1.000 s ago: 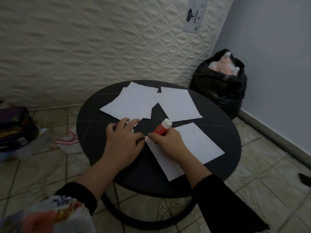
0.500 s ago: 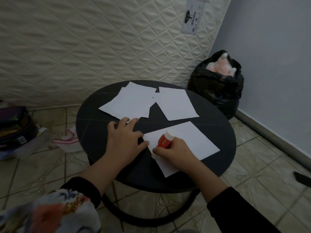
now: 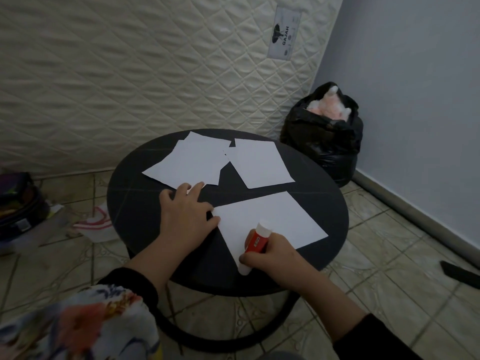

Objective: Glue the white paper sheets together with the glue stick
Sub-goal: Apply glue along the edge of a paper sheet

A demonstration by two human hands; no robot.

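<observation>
Nearest, the right hand [image 3: 272, 253] has its fingers curled round the red glue stick [image 3: 255, 241], whose lower end meets the near corner of a white paper sheet [image 3: 270, 219] on the round dark surface [image 3: 135, 211]. Just left, the left hand [image 3: 185, 214] lies flat — fingers spread, thumb touching that sheet's left edge. Farther back lie more white sheets — an overlapping stack [image 3: 191, 162] and a single sheet [image 3: 259, 163]. Beyond, a black bag [image 3: 322, 141] stands against a quilted mattress [image 3: 130, 61].
</observation>
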